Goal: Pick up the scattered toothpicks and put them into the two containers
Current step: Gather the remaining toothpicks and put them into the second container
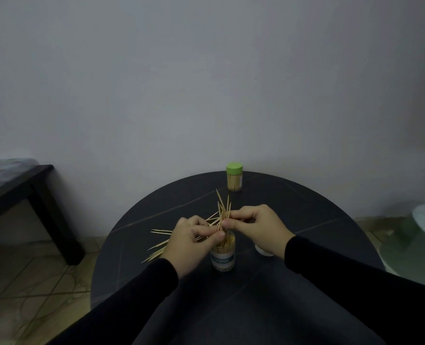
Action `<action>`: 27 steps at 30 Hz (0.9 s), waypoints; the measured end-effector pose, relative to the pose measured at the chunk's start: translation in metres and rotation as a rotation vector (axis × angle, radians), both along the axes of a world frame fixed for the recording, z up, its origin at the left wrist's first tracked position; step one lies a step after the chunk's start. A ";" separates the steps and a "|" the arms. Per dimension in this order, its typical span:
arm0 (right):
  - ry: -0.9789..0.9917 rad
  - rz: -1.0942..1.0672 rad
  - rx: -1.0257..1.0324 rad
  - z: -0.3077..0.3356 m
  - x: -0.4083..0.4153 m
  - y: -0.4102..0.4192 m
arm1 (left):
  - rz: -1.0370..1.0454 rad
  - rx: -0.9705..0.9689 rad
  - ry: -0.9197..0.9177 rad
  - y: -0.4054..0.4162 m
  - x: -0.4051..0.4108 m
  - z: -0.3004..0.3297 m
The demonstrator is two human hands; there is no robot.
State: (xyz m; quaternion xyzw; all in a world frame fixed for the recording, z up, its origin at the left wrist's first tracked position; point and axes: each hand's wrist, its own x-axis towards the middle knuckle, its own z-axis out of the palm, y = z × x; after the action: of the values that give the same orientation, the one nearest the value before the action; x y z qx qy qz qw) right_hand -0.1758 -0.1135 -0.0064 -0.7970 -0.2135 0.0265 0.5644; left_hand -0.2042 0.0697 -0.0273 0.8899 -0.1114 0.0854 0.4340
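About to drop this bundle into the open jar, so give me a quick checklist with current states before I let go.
1. Bundle held: ok, right hand and left hand both pinch it.
2. Bundle over open jar: ok, lower ends sit at its mouth.
3. Jar upright on table: ok.
4. Room in the jar: cannot tell, toothpicks already stand inside.
5. Table cleared: not ok, loose toothpicks lie left of the left hand.
6. Far jar ready to fill: not ok, its green lid is on.
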 end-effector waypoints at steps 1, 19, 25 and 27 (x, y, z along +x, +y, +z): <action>-0.003 -0.008 -0.003 -0.002 0.000 0.000 | -0.004 0.022 -0.014 0.000 0.000 0.001; -0.015 -0.048 -0.209 -0.011 0.002 0.003 | -0.034 0.005 0.004 0.009 0.007 0.018; -0.155 -0.169 -0.435 -0.013 0.001 0.001 | -0.041 -0.002 0.001 0.004 0.009 0.018; -0.145 -0.177 -0.399 -0.014 0.002 0.000 | -0.039 -0.022 0.004 0.003 0.010 0.018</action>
State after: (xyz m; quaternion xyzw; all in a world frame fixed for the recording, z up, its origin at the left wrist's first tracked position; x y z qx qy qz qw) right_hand -0.1739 -0.1135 -0.0205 -0.9083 -0.1734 -0.0388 0.3787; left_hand -0.1940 0.0731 -0.0093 0.8829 -0.1270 0.0762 0.4455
